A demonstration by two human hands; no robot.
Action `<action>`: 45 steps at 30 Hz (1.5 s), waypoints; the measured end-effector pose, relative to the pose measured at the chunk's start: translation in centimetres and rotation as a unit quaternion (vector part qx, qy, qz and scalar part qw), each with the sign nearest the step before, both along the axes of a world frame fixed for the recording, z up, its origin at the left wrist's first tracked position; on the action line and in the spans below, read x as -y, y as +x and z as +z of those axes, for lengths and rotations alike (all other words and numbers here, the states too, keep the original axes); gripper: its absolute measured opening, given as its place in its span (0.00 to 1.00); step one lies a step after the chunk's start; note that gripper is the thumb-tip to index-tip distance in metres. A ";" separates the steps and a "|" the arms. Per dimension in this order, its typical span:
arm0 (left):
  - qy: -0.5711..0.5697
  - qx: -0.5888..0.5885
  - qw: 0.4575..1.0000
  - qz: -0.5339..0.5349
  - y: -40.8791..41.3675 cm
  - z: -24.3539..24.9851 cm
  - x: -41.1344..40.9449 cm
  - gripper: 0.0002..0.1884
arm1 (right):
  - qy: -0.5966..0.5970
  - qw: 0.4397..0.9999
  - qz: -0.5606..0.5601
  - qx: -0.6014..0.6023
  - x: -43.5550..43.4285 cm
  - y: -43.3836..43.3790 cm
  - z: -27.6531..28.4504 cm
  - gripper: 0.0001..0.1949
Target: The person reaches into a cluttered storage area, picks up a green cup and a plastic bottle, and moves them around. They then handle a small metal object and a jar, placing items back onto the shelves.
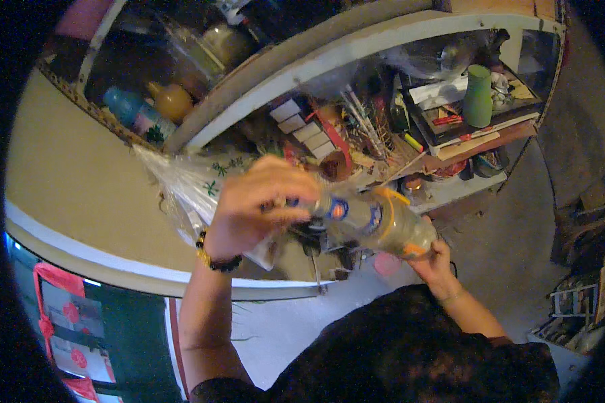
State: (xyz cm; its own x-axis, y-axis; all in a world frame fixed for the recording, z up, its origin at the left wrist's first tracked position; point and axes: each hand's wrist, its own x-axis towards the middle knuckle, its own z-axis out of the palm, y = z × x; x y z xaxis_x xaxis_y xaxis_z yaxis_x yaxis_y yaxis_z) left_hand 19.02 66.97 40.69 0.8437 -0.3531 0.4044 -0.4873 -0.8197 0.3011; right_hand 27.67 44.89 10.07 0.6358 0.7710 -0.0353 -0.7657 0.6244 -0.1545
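A clear bottle (378,221) with blue and orange markings is held at a slant in front of the shelves. My left hand (262,206), with a yellow and black bracelet at the wrist, is closed around its narrow neck end; motion blurs the fingers. At the wide base, my right hand (433,259) grips the bottle from below. Behind my left hand, a clear plastic bag (181,176) with green printed marks hangs against the cabinet.
Open shelves hold small white boxes (305,128), a green cup-like vessel (479,95) on a black-edged tray (446,136), and a yellow marker (413,142). Bowls stand lower down. Upper left are a blue bottle (123,106) and a round orange-brown container (174,102). A pale cabinet panel (91,181) curves along the left.
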 end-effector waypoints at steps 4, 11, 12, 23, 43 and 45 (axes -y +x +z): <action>-0.049 -0.059 0.997 -0.021 -1.0 -1.1 2.2 0.11 | 0.019 0.997 -0.006 0.077 0.2 0.1 1.6 0.35; -0.212 -0.077 0.972 0.071 -1.0 -2.2 2.5 0.23 | 0.022 0.999 -0.019 0.019 0.0 0.5 0.1 0.34; -0.258 -0.096 0.955 0.113 -0.7 -2.4 2.6 0.25 | 0.028 0.999 -0.020 0.034 0.0 0.8 0.1 0.33; -0.106 -0.422 0.890 0.136 3.4 -4.3 1.3 0.16 | -0.015 0.997 -0.043 0.070 1.1 1.0 -1.0 0.34; -0.234 -0.199 0.916 0.258 3.8 1.9 0.5 0.08 | -0.036 0.996 -0.004 -0.081 1.1 1.6 -5.2 0.32; -0.227 -0.181 0.923 0.253 3.5 1.6 0.3 0.05 | -0.015 0.983 0.021 -0.180 1.2 1.9 -4.4 0.32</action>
